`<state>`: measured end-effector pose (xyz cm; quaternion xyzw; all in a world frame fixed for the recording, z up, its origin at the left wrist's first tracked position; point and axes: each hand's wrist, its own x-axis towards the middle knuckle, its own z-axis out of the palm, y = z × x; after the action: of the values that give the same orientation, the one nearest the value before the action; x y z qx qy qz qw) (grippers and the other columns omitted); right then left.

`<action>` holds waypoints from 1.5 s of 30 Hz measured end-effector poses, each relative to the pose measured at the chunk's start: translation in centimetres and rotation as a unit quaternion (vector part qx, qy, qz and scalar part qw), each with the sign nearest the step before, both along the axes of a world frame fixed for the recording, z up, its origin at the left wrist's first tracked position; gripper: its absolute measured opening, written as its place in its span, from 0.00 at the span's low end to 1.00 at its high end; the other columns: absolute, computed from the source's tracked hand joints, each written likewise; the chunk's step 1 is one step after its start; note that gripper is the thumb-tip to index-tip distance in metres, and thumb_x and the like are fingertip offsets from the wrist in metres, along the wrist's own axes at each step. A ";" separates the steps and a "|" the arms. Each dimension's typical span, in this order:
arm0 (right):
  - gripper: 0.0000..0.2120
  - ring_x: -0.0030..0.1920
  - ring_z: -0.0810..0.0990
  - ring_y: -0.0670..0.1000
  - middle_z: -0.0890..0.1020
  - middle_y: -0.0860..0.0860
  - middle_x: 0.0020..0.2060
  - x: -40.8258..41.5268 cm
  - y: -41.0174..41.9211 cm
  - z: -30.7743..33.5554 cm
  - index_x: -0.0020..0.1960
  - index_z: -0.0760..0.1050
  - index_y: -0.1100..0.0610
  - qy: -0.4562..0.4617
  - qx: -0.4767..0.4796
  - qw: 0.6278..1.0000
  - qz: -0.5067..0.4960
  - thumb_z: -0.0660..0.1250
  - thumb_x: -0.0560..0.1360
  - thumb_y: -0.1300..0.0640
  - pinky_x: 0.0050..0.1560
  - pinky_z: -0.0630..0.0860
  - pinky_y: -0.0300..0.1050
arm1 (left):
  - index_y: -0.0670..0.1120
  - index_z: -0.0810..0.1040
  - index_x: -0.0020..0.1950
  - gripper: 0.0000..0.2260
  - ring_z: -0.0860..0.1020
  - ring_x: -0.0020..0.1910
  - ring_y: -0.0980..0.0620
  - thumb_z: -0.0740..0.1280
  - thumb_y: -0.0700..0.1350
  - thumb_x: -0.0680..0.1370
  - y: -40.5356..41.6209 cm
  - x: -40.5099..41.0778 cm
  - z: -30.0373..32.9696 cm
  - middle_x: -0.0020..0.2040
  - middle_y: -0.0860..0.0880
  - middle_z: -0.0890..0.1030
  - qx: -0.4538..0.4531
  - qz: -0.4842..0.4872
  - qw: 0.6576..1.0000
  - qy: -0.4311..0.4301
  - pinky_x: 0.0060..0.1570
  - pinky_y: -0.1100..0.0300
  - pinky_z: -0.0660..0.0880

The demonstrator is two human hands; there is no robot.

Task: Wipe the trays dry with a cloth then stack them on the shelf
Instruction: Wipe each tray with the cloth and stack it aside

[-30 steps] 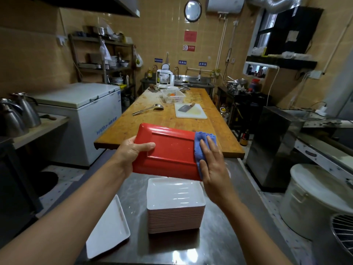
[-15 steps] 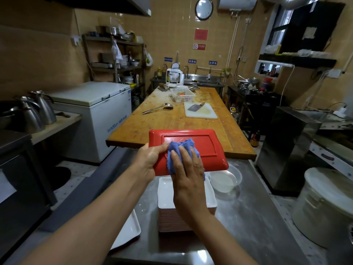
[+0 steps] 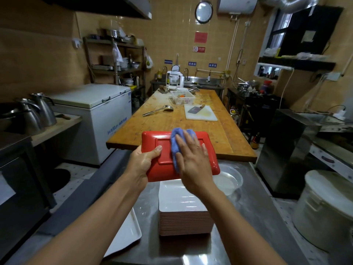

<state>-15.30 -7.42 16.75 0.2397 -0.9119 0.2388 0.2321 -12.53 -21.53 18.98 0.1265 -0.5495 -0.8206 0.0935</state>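
Kitchen with tan tiled walls, stainless steel worktop [image 3: 248, 217] in foreground. Left hand [image 3: 142, 165] grips left edge of red rectangular plastic tray [image 3: 154, 138], held underside up above stack of white rectangular trays [image 3: 181, 205] at worktop centre. Right hand [image 3: 193, 161], fingers flat, presses blue cloth [image 3: 176, 138] on tray's underside. Single white tray [image 3: 124, 234] lies at worktop's left edge.

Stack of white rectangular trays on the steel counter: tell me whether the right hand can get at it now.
Probably not yet: the right hand presses the blue cloth on the red rectangular tray, held above the stack of white rectangular trays.
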 end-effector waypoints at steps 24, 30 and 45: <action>0.05 0.33 0.75 0.41 0.76 0.46 0.35 1.2 -1.7 -6.3 0.47 0.67 0.55 -0.245 -0.291 0.923 -0.052 0.55 0.80 0.59 0.28 0.68 0.28 | 0.46 0.74 0.60 0.15 0.79 0.38 0.46 0.68 0.38 0.74 -8.6 3.7 -3.2 0.46 0.43 0.80 0.064 0.130 0.989 -0.040 0.35 0.52 0.78; 0.08 0.50 0.77 0.55 0.77 0.55 0.51 1.8 -4.1 -7.9 0.58 0.65 0.57 -0.309 -0.306 0.900 -0.025 0.55 0.81 0.55 0.49 0.75 0.50 | 0.48 0.76 0.53 0.12 0.81 0.39 0.55 0.71 0.36 0.72 -11.2 5.7 -4.7 0.44 0.50 0.81 -0.194 0.201 0.960 0.029 0.43 0.57 0.79; 0.05 0.40 0.75 0.42 0.76 0.45 0.42 1.7 -6.2 -10.4 0.54 0.68 0.55 -0.330 -0.304 0.894 0.004 0.56 0.81 0.55 0.34 0.68 0.35 | 0.45 0.78 0.37 0.16 0.76 0.20 0.47 0.79 0.36 0.55 -10.2 7.3 -16.4 0.25 0.49 0.77 -0.837 -0.011 0.547 0.013 0.16 0.63 0.67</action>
<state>-13.63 -13.59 6.33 0.0682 -0.8180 0.5708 -0.0212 -5.26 -31.74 2.60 -0.0258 -0.9875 0.0081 0.1553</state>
